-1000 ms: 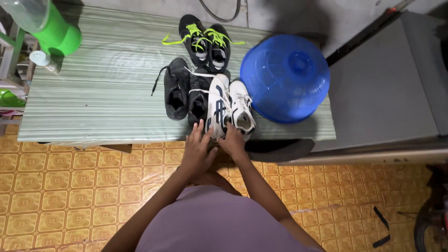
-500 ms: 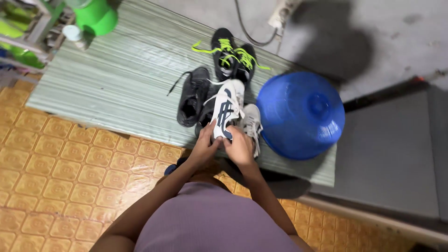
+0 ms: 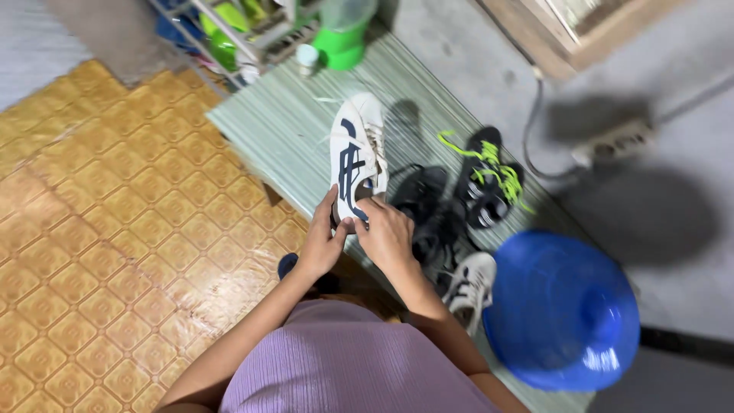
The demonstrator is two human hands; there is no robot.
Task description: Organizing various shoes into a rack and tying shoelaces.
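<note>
Green striped table (image 3: pixel 283 122) on yellow patterned floor tiles (image 3: pixel 107 222), green jug (image 3: pixel 342 34) at the far end, left hand (image 3: pixel 325 239) and right hand (image 3: pixel 388 233) both closed around a raised white shoe (image 3: pixel 353 153)

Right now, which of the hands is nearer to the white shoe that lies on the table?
Right. The right hand is just up-left of the white shoe on the table; the left hand is farther left. Both hold the lifted white shoe.
</note>
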